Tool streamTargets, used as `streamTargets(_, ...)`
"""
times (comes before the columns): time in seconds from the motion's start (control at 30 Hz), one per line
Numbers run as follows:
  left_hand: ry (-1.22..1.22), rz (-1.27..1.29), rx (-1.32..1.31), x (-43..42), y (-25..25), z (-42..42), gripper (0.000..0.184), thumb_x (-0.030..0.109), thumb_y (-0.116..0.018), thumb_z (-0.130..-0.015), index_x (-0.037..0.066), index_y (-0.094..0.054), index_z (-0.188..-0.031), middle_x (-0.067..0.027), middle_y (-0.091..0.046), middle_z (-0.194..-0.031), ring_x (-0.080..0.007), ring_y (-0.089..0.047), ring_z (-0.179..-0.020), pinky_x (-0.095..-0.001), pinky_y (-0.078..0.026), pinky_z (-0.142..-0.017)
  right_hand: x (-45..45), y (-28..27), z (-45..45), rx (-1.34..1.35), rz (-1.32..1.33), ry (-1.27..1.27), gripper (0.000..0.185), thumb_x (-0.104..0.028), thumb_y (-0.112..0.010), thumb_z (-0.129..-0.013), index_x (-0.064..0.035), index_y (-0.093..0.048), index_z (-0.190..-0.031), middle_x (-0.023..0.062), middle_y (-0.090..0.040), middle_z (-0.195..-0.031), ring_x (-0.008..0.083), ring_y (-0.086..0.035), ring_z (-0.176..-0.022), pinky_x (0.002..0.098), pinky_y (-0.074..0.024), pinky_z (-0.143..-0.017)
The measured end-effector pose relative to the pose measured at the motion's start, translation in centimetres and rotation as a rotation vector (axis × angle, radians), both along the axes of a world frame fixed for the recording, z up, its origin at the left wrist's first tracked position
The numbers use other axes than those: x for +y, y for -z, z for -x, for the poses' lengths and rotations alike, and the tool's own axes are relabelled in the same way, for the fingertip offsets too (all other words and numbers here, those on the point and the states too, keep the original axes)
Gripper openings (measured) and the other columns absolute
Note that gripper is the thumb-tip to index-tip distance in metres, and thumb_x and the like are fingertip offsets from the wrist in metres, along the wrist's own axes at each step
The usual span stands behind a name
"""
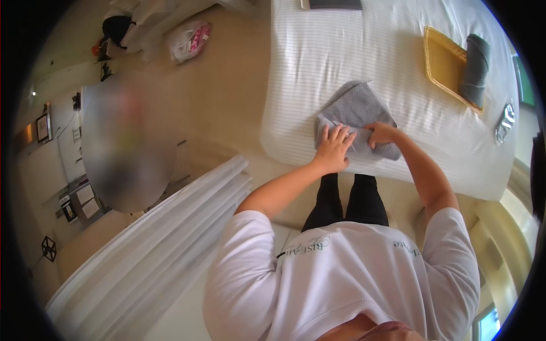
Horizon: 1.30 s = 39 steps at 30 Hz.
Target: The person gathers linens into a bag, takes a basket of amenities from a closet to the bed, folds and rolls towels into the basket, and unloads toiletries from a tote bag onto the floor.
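Note:
A grey textured cloth (358, 105), partly folded, lies on the white striped bed (307, 51) near its front edge. My left hand (335, 149) rests on the left part of the cloth with its fingers spread. At the cloth's right side is my right hand (382, 134), its fingers bent down onto the fabric; whether they pinch a layer of it is too small to tell. The far end of the cloth rises to a rounded corner beyond both hands.
A yellow woven tray (443, 61) with a rolled grey towel (476, 68) lies on the bed's right side, near a shiny packet (504, 123). A dark flat item (335, 3) is at the far edge. White curtains (165, 238) hang at left; a plastic bag (190, 42) lies on the floor.

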State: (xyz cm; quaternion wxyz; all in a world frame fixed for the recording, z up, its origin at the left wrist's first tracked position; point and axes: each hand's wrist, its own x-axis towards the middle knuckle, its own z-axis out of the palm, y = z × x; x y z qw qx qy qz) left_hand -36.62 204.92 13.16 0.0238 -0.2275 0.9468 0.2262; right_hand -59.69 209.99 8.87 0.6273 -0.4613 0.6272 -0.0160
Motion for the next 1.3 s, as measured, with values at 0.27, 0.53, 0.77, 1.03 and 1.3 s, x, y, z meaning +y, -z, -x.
streamTargets(0.27, -0.267, -0.141, -0.163, -5.1, 5.0, 6.6, 0.066, 0.033, -0.061, -0.074, 0.015, -0.043, -0.134, -0.0120, -0.042, -0.136, -0.0291, -0.033, -0.129, -0.0593, -0.013, -0.107, 0.4, -1.6, -0.7, 0.560, 0.792, 0.200, 0.052, -0.023, -0.066, -0.074, -0.0128, -0.053, -0.123, 0.0117, -0.056, -0.121, 0.0295, -0.045, -0.120, 0.0430, -0.0325, -0.102)
streamTargets(0.53, -0.712, -0.593, -0.319, -12.1, 7.9, 12.9, 0.080, 0.043, -0.069, -0.069, 0.007, -0.042, -0.135, -0.0173, -0.050, -0.129, -0.0284, -0.049, -0.117, -0.0385, -0.039, -0.096, 0.9, 0.4, -2.2, 0.673, 0.876, 0.244, 0.045, -0.031, -0.065, -0.077, -0.0132, -0.057, -0.118, 0.0093, -0.056, -0.121, 0.0264, -0.046, -0.120, 0.0484, -0.0260, -0.105)
streamTargets(0.77, -0.692, -0.983, -0.174, -12.5, 12.7, 14.2, 0.049, 0.018, -0.077, -0.069, 0.000, -0.060, -0.111, -0.0113, -0.065, -0.101, -0.0174, -0.061, -0.090, -0.0275, -0.047, -0.079, -0.2, 2.3, -2.7, 0.681, 0.876, 0.289, 0.025, -0.023, -0.060, -0.079, -0.0103, -0.064, -0.100, 0.0066, -0.064, -0.102, 0.0236, -0.056, -0.103, 0.0466, -0.0340, -0.099)
streamTargets(1.03, -0.551, -1.111, -0.096, -10.7, 7.5, 11.5, 0.024, 0.008, -0.075, -0.070, 0.004, -0.067, -0.092, -0.0018, -0.064, -0.082, -0.0123, -0.059, -0.078, -0.0254, -0.046, -0.071, -2.9, 2.7, -1.1, 0.598, 0.446, 0.408, 0.020, -0.024, -0.059, -0.077, -0.0054, -0.066, -0.078, 0.0127, -0.066, -0.074, 0.0327, -0.063, -0.078, 0.0437, -0.0465, -0.077)
streamTargets(1.3, -0.207, -0.635, -0.442, -10.7, 4.8, 12.1, 0.016, 0.019, -0.068, -0.068, 0.007, -0.067, -0.079, -0.0087, -0.066, -0.077, -0.0214, -0.062, -0.077, -0.0298, -0.048, -0.069, -2.1, 2.1, 0.0, 0.365, 0.392, 0.729, 0.019, -0.022, -0.062, -0.073, -0.0031, -0.064, -0.074, 0.0154, -0.063, -0.067, 0.0309, -0.062, -0.067, 0.0381, -0.0485, -0.064)
